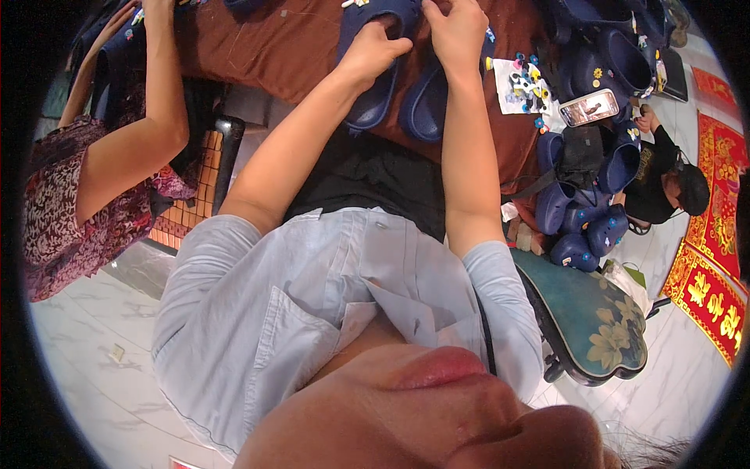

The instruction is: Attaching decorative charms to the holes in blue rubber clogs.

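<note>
Here, itemised as seen from the head camera.

Left hand (373, 48): forearm reaches up from the lower middle of the frame, bare to the rolled pale-blue sleeve; the hand is closed into a loose fist, thumb and fingers clamped on the rim of the dark blue clog (375, 74), which lies on the brown-covered bench (273, 43) near the top centre of the frame.

Right hand (455, 31): forearm runs almost straight up beside the left; the fingers are bent and pinch at the upper edge of the same clog. Whether something small sits between the fingertips cannot be told.

Second dark blue clog (428, 109): lies just beside the first, to its right, under the right wrist, touching or nearly touching it.

White sheet with small coloured charms (519, 82): flat on the bench just right of the right forearm; the charms are loose on it, blue, yellow and white among them.

Phone (589, 107): lies screen-up, just right of the sheet, resting on piled clogs.

Heap of dark blue clogs (601, 47): upper right of the bench; more clogs (582, 227) are heaped lower down at the bench edge.

Another person's arm (152, 102): upper left, patterned sleeve, reaching to the bench, well apart from the clog in hand.

Cushioned stool with flower pattern (594, 313): on the pale tiled floor, lower right.
</note>
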Action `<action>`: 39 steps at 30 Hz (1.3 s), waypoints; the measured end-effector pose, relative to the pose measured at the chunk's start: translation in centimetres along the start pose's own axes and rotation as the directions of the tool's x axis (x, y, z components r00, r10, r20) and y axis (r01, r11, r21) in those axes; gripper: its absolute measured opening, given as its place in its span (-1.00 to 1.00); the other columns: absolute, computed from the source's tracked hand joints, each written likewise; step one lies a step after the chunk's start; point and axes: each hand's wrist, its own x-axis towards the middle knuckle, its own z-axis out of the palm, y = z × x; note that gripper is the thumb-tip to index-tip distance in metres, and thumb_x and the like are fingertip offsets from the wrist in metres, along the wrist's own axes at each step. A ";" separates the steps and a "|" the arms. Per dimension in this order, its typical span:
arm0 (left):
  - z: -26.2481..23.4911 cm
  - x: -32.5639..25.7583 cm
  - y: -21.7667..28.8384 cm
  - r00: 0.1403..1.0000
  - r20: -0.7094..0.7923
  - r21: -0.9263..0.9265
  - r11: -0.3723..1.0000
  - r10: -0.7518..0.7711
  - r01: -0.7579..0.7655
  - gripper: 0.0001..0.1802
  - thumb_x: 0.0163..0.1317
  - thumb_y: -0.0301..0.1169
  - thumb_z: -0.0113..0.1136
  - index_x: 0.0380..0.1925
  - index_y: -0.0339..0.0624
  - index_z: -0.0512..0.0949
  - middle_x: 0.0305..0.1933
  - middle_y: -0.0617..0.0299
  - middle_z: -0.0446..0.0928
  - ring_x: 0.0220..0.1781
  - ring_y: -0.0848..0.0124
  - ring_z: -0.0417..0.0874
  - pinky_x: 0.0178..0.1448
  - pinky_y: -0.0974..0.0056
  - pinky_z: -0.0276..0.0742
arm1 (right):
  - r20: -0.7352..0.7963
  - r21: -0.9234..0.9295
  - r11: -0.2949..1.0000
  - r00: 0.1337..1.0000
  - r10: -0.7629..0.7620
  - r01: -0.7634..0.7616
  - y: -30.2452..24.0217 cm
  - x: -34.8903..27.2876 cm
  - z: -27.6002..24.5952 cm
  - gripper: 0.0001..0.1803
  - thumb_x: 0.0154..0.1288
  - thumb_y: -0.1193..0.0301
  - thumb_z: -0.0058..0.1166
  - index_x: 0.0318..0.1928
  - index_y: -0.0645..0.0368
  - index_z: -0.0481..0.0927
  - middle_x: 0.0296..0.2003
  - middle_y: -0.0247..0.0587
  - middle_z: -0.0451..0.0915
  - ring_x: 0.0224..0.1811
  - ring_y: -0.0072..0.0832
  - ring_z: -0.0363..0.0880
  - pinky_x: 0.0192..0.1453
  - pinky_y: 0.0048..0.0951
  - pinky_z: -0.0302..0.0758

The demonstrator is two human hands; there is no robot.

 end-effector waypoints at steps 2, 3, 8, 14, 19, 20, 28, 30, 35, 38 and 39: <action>0.0 0.0 0.2 1.000 -0.025 0.008 1.000 -0.008 0.008 -0.28 0.05 -0.48 0.24 0.25 -0.59 0.37 0.13 -0.06 0.56 0.10 0.29 0.57 0.19 0.28 0.45 | 0.026 0.068 0.997 0.999 0.034 -0.036 0.6 0.4 0.7 -0.91 0.12 0.53 0.27 -0.37 0.30 0.64 -0.40 -0.03 0.61 -0.34 -0.15 0.62 -0.19 -0.21 0.51; -0.1 0.1 0.1 0.999 -0.005 0.025 0.998 -0.049 0.050 -0.27 0.04 -0.48 0.25 0.26 -0.59 0.35 0.15 -0.08 0.55 0.12 0.29 0.57 0.20 0.28 0.44 | 0.024 0.027 1.000 1.000 -0.008 0.007 1.0 0.5 0.9 -0.90 0.11 0.53 0.27 -0.37 0.31 0.64 -0.40 -0.01 0.61 -0.32 -0.12 0.62 -0.18 -0.20 0.51; 0.0 0.1 0.7 0.995 0.032 -0.002 0.995 -0.096 0.096 -0.23 0.03 -0.47 0.27 0.28 -0.60 0.33 0.22 -0.15 0.50 0.22 0.26 0.53 0.28 0.28 0.39 | 0.031 0.013 0.999 0.998 -0.046 0.045 1.3 0.1 1.4 -0.90 0.09 0.56 0.25 -0.38 0.34 0.62 -0.39 0.05 0.59 -0.28 -0.02 0.61 -0.15 -0.15 0.52; -0.3 1.3 -2.1 0.997 0.009 0.072 0.994 -0.080 0.079 -0.48 0.09 -0.45 0.28 0.06 -0.52 0.50 -0.13 0.14 0.60 -0.10 0.47 0.57 -0.01 0.35 0.47 | 0.078 -0.085 0.969 0.971 -0.227 0.233 1.6 -0.3 1.1 -0.91 0.12 0.63 0.11 -0.32 0.31 0.62 -0.29 0.00 0.60 -0.16 -0.02 0.58 -0.07 -0.14 0.52; -0.6 1.8 -2.9 0.981 0.076 0.009 0.984 -0.179 0.178 -0.52 0.08 -0.48 0.28 0.03 -0.47 0.53 -0.12 0.14 0.62 -0.09 0.45 0.60 -0.01 0.32 0.49 | 0.100 -0.065 0.980 0.979 -0.180 0.187 1.2 -1.0 0.7 -0.86 0.17 0.63 0.00 -0.32 0.29 0.63 -0.26 -0.02 0.60 -0.12 -0.01 0.55 -0.02 -0.13 0.51; -0.5 1.8 -3.0 0.981 0.078 0.012 0.984 -0.180 0.179 -0.52 0.08 -0.48 0.28 0.03 -0.47 0.53 -0.12 0.14 0.62 -0.09 0.45 0.60 -0.01 0.32 0.49 | 0.102 -0.050 0.981 0.978 -0.180 0.185 1.1 -1.0 0.6 -0.85 0.18 0.62 -0.03 -0.33 0.30 0.63 -0.27 -0.02 0.60 -0.12 -0.01 0.55 -0.01 -0.12 0.51; -0.9 1.8 -2.5 0.994 0.057 0.053 0.995 -0.088 0.085 -0.63 0.10 -0.47 0.28 -0.10 -0.50 0.59 -0.19 0.13 0.64 -0.21 0.43 0.64 -0.11 0.31 0.53 | 0.166 -0.233 0.942 0.965 -0.205 0.240 0.6 -0.6 0.9 -0.82 0.21 0.53 -0.04 -0.35 0.28 0.66 -0.26 -0.03 0.61 -0.11 -0.06 0.54 -0.05 -0.08 0.51; -0.3 1.5 -1.6 0.998 0.047 0.106 0.994 -0.039 0.034 -0.61 0.11 -0.47 0.27 -0.08 -0.50 0.59 -0.18 0.13 0.65 -0.20 0.43 0.63 -0.09 0.31 0.53 | 0.178 -0.311 0.919 0.965 -0.193 0.241 0.7 -0.7 0.8 -0.81 0.23 0.50 -0.04 -0.35 0.27 0.67 -0.26 -0.04 0.61 -0.12 -0.07 0.54 -0.05 -0.08 0.50; -0.8 1.5 -2.0 0.996 0.059 0.125 0.990 0.064 -0.071 -0.46 0.09 -0.39 0.26 0.05 -0.58 0.54 -0.12 -0.04 0.66 -0.09 0.30 0.64 0.06 0.23 0.51 | 0.054 -0.143 0.949 0.959 -0.278 0.283 -0.3 -1.6 -0.8 -0.83 0.19 0.57 0.01 -0.30 0.26 0.68 -0.21 -0.07 0.64 -0.09 -0.09 0.55 0.01 -0.11 0.46; -0.8 1.0 -1.9 0.998 -0.005 0.256 0.965 0.065 -0.062 -0.48 0.11 -0.36 0.27 0.01 -0.58 0.55 -0.10 -0.06 0.66 -0.06 0.29 0.65 0.09 0.22 0.51 | -0.154 -0.201 0.950 0.950 -0.271 0.238 -0.5 -2.1 -4.1 -0.85 0.15 0.62 0.07 -0.29 0.26 0.67 -0.22 -0.08 0.65 -0.06 -0.10 0.55 0.08 -0.15 0.44; -0.9 0.9 -1.8 0.997 -0.001 0.266 0.961 0.083 -0.080 -0.47 0.11 -0.35 0.27 0.02 -0.58 0.55 -0.06 -0.10 0.66 -0.02 0.24 0.66 0.11 0.20 0.51 | -0.184 -0.236 0.950 0.950 -0.252 0.206 -0.1 -2.5 -5.2 -0.84 0.14 0.62 0.08 -0.27 0.25 0.67 -0.22 -0.07 0.65 -0.05 -0.10 0.54 0.10 -0.15 0.43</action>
